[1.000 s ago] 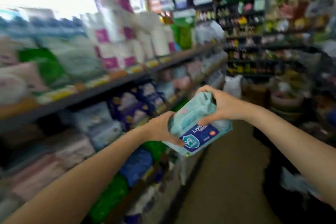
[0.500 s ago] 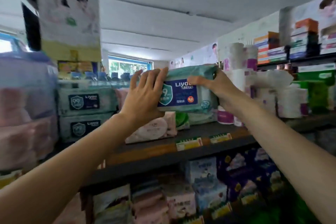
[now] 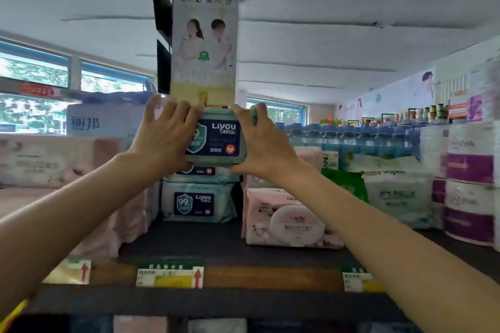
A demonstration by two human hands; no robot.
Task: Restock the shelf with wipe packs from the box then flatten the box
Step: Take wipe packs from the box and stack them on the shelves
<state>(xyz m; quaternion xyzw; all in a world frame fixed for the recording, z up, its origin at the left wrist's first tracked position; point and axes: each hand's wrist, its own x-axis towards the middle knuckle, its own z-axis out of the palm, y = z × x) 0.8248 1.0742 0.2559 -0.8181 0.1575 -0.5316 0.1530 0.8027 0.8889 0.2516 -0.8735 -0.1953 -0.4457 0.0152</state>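
A teal wipe pack (image 3: pixel 219 140) with a dark blue label sits on top of a stack of like packs (image 3: pixel 198 203) on the dark top shelf (image 3: pixel 216 243). My left hand (image 3: pixel 166 134) grips its left end and my right hand (image 3: pixel 263 143) grips its right end. The pack lies level, its label facing me. One stacked pack shows in full below, and another is mostly hidden behind my hands. The box is out of view.
Pink wipe packs (image 3: pixel 290 220) stand right of the stack, pink tissue bundles (image 3: pixel 54 165) to the left. White and purple paper rolls (image 3: pixel 469 184) line the right side. A poster-covered pillar (image 3: pixel 205 32) rises behind. Price tags (image 3: pixel 170 276) run along the shelf edge.
My view swung from the aisle up to the top shelf. Both hands carried the pack up and leftward onto the stack of like packs.
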